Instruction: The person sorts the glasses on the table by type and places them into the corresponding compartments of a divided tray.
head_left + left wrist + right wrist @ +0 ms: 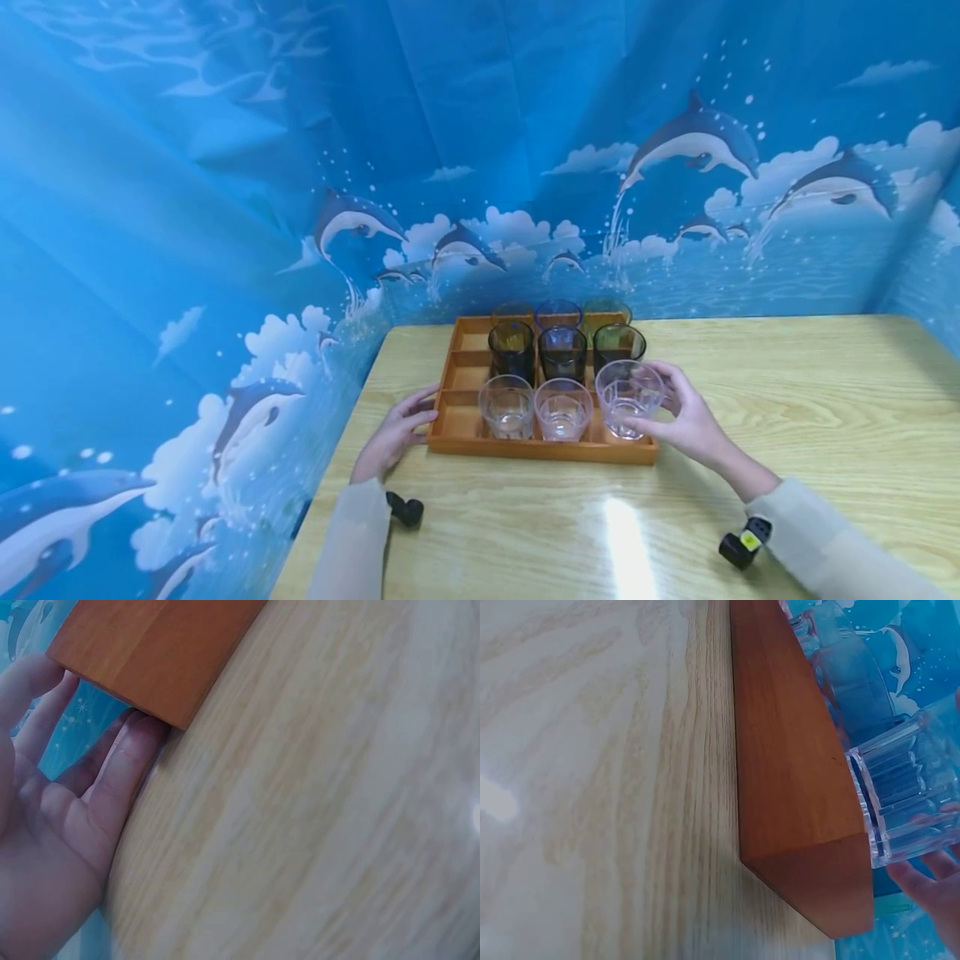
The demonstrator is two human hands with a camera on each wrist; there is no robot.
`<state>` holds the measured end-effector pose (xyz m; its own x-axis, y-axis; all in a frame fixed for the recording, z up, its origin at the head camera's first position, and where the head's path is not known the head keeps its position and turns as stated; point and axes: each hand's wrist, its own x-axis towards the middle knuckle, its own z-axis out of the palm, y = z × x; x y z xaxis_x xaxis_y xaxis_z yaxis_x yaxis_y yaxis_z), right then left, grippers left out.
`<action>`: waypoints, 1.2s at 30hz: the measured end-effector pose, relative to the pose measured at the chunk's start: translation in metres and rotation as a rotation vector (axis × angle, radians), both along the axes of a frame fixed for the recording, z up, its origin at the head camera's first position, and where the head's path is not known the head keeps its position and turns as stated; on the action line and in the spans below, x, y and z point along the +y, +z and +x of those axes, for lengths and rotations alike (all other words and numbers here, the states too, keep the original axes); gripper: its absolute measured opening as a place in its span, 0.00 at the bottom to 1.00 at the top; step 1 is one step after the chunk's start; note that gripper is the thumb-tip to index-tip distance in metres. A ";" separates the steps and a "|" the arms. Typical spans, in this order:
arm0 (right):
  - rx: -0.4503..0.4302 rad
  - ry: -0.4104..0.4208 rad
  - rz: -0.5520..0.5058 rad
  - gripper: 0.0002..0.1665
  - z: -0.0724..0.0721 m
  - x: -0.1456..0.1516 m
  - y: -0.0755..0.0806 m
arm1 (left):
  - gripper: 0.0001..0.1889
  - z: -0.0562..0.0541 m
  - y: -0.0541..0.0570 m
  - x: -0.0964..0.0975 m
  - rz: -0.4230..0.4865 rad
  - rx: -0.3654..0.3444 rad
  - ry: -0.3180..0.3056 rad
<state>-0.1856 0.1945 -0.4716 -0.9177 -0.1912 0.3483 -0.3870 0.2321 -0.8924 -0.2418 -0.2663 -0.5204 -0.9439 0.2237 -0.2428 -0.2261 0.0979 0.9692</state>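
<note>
A clear drinking glass (628, 390) is upright at the front right corner of the wooden tray (517, 448). My right hand (696, 423) grips it from the right side, thumb at the front. In the right wrist view, the base of this glass (907, 791) shows just past the tray's rim; whether it touches the compartment floor I cannot tell. My left hand (396, 432) touches the tray's left side near the front corner. Its fingers lie fairly straight against the tray end (142, 656) in the left wrist view. Two more clear glasses (507, 410) stand in the front row.
Dark glasses (562, 358) fill a middle row, with amber, blue (558, 313) and green tinted glasses behind. The tray's left column has bare compartments (467, 377). A blue dolphin-print cloth (480, 150) hangs behind and left of the wood-grain table (795, 392).
</note>
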 end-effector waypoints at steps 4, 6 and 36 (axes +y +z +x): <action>0.005 0.006 -0.025 0.49 -0.002 -0.003 -0.003 | 0.26 0.000 0.000 -0.001 0.001 -0.004 0.004; 0.000 0.011 -0.035 0.49 -0.003 -0.004 -0.004 | 0.26 0.000 0.001 -0.001 0.000 -0.004 0.010; 0.076 -0.014 0.197 0.52 0.004 0.004 -0.029 | 0.26 0.005 0.006 -0.005 -0.005 -0.013 -0.008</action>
<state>-0.1819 0.1980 -0.5009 -0.8934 -0.2497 0.3736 -0.4467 0.4048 -0.7978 -0.2372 -0.2711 -0.5141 -0.9390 0.2299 -0.2559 -0.2377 0.1041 0.9657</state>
